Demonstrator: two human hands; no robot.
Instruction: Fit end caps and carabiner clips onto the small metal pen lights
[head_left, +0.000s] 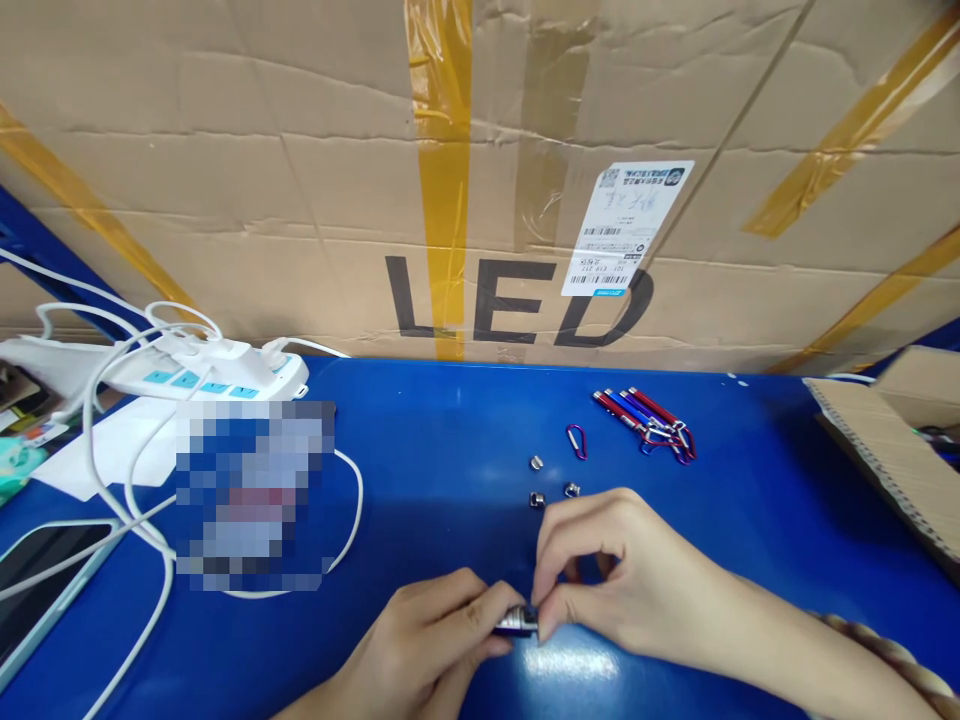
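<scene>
My left hand [427, 640] is closed around a small dark metal tube, apparently a mini flashlight [516, 621], whose silvery ringed end pokes out past the thumb. At that end my right hand [637, 580] is pinched, its thumb and forefinger tips touching or nearly touching the tube. Whatever lies between those fingertips is too small to make out. Just beyond the right hand are small silver metal pieces, one of them a silver cap [536, 463]. A purplish-red carabiner [576, 442] lies behind them. Farther back rest several red and blue mini flashlights [637, 410] with carabiners attached.
A large cardboard box [315, 200] marked LED stands along the back of the blue table [420, 480]. To the left are a white power strip [217, 375], looping white cables, a phone [52, 580] and a pixelated item [255, 490]. An open carton [885, 450] stands at right.
</scene>
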